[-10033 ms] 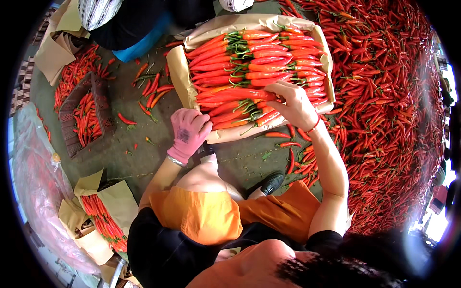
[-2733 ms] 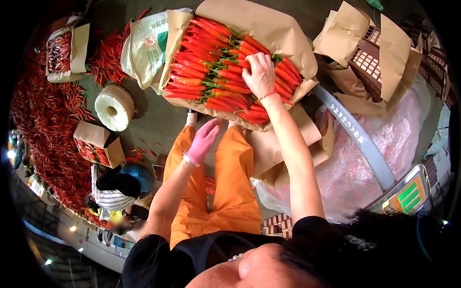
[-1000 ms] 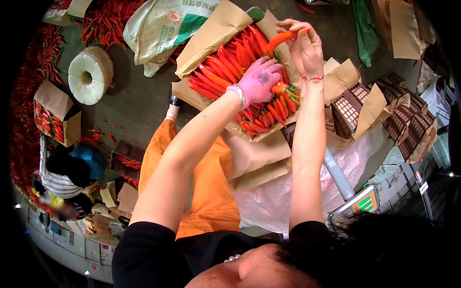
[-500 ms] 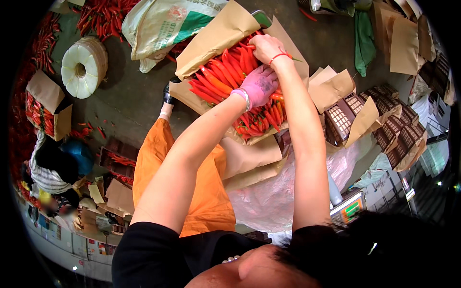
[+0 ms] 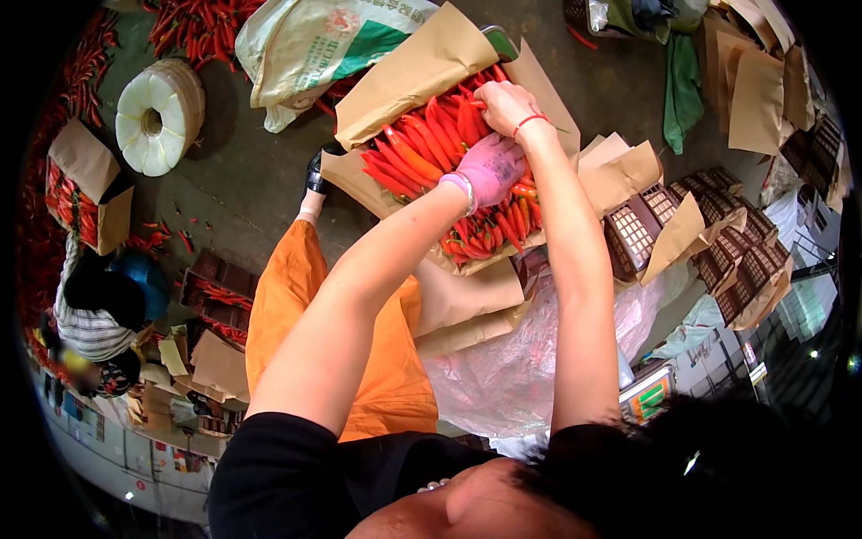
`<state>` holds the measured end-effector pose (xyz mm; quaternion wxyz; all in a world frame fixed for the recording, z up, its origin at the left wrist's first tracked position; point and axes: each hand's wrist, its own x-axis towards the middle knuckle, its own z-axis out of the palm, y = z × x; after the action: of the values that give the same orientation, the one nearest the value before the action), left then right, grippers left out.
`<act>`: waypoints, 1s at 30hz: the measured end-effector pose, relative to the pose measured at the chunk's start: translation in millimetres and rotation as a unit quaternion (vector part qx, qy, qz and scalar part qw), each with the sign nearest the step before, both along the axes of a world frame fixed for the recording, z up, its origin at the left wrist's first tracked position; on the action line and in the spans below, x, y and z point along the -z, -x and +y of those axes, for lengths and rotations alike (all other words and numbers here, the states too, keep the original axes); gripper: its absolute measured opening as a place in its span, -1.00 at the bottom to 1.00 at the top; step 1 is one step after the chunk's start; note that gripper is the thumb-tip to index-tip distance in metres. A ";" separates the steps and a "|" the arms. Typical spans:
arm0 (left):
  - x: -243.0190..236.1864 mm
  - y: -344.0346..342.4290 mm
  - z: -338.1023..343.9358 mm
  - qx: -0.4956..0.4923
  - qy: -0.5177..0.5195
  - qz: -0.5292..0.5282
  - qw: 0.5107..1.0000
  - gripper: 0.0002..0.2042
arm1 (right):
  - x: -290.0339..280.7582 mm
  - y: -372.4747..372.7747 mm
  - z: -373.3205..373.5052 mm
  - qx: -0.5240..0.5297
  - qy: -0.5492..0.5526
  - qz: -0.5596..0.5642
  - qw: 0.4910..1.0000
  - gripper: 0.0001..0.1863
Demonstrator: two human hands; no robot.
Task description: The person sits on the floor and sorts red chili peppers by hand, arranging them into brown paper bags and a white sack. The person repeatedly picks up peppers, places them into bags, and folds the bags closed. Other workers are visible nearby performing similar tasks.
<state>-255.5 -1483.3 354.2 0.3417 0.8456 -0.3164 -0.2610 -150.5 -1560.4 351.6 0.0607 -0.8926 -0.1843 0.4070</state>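
Long red chili peppers (image 5: 417, 148) fill a box lined with brown paper (image 5: 422, 67) in front of me, lying in rows with a few orange ones among them. My left hand (image 5: 493, 170), in a stained pink glove, presses on the middle of the pile with its fingers bent over the peppers. Just beyond it, my bare right hand (image 5: 507, 107) is closed at the far right part of the pile, fingers curled on red peppers. Its fingertips are partly hidden. The right forearm passes over the peppers along the box's right side.
A white-and-green woven sack (image 5: 328, 54) lies beyond the box, with a roll of pale strapping (image 5: 160, 117) to its left. Brown plastic crates (image 5: 633, 229) with paper stand at right. A scale (image 5: 648, 395) is near me. Another person (image 5: 94, 310) works at far left among peppers.
The whole view has shifted slightly, and the box sits a little lower in it. Both hands stay on the peppers, with only slight movement of the right fingers.
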 end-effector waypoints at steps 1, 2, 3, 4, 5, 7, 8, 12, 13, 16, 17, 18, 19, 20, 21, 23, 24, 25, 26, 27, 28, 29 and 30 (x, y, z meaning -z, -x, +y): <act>1.5 1.5 0.6 -0.007 0.013 -0.006 1.000 -0.54 | -3.7 -2.3 1.9 -0.010 -0.002 0.005 1.000 -0.79; 4.2 4.5 0.6 -0.014 0.025 -0.012 1.000 -0.57 | -8.5 -6.0 3.4 -0.002 -0.011 -0.004 1.000 -0.81; 6.9 4.8 0.6 -0.022 0.037 -0.018 0.999 -0.59 | -19.4 -14.9 8.7 0.005 -0.019 -0.013 1.000 -0.82; 8.3 5.9 -0.2 -0.030 0.043 -0.046 0.998 -0.62 | -25.8 -18.0 9.9 0.016 -0.024 -0.021 0.999 -0.83; 10.0 6.2 -1.5 -0.039 0.048 -0.074 0.995 -0.64 | -19.4 -27.8 2.5 0.003 -0.067 -0.086 0.994 -0.86; 12.3 11.7 -0.2 -0.051 0.058 -0.089 0.993 -0.68 | -51.4 -51.3 9.9 0.030 -0.175 -0.180 0.968 -0.86; 13.9 11.8 0.0 -0.056 0.064 -0.084 0.993 -0.70 | -63.4 -62.3 8.6 0.083 -0.218 -0.161 0.959 -0.85; 14.1 11.8 1.0 -0.062 0.060 -0.085 0.993 -0.71 | -93.9 -78.5 -8.1 0.204 -0.222 -0.060 0.951 -0.78; 13.7 10.5 1.3 -0.069 0.061 -0.092 0.991 -0.71 | -93.1 -72.7 -8.0 0.259 -0.269 -0.001 0.927 -0.79; 3.8 2.9 1.6 -0.058 0.051 0.021 0.997 -0.70 | -99.5 -40.7 18.7 0.353 -0.335 0.158 0.859 -0.86; -0.7 -1.1 2.2 -0.055 0.046 0.077 0.994 -0.68 | -86.2 -29.5 29.2 0.304 -0.280 0.179 0.893 -0.88; -2.7 -6.8 2.4 -0.097 0.046 0.263 0.959 -0.69 | -65.4 -13.8 37.0 0.115 -0.273 0.062 0.953 -0.87; 38.8 29.2 -16.5 -0.091 0.067 0.052 0.992 -0.72 | -48.3 6.5 43.0 0.008 -0.192 -0.010 0.981 -0.86; 38.2 28.0 -19.5 -0.212 0.182 0.179 0.944 -0.71 | -61.2 11.3 58.9 -0.059 -0.056 0.005 0.997 -0.82; 36.8 26.4 -20.4 -0.325 0.287 0.295 0.851 -0.70 | -53.3 17.0 71.7 -0.079 0.045 0.015 0.996 -0.82; 50.0 37.1 -22.3 -0.230 0.310 0.249 0.888 -0.62 | -40.2 18.0 74.2 -0.051 0.112 0.011 0.992 -0.81; 50.7 35.4 -21.5 -0.207 0.257 0.213 0.920 -0.60 | -32.0 16.7 69.9 -0.036 0.135 0.007 0.990 -0.80; 46.9 33.7 -21.0 -0.207 0.247 0.183 0.929 -0.59 | -26.2 15.0 62.6 -0.022 0.156 0.001 0.987 -0.78; 44.0 31.4 -19.4 -0.208 0.235 0.152 0.937 -0.59 | -19.3 16.7 56.5 0.033 0.163 -0.035 0.985 -0.80; 41.3 30.1 -19.0 -0.212 0.222 0.121 0.944 -0.58 | -19.2 16.6 57.1 0.066 0.157 -0.033 0.985 -0.78; 34.1 26.0 -14.3 -0.225 0.254 0.179 0.923 -0.63 | -19.4 17.1 58.8 0.099 0.151 -0.031 0.983 -0.74; 48.4 32.5 -24.2 -0.259 0.339 0.275 0.862 -0.64 | -18.8 17.5 61.3 0.132 0.146 -0.029 0.980 -0.70; 60.2 38.5 -33.8 -0.296 0.430 0.365 0.771 -0.65 | -9.7 19.9 64.8 0.162 0.167 -0.037 0.972 -0.67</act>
<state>-294.0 -1517.1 294.0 0.8200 0.5029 0.0188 -0.2725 -170.4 -1495.7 361.3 -0.0305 -0.9227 0.0314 0.3830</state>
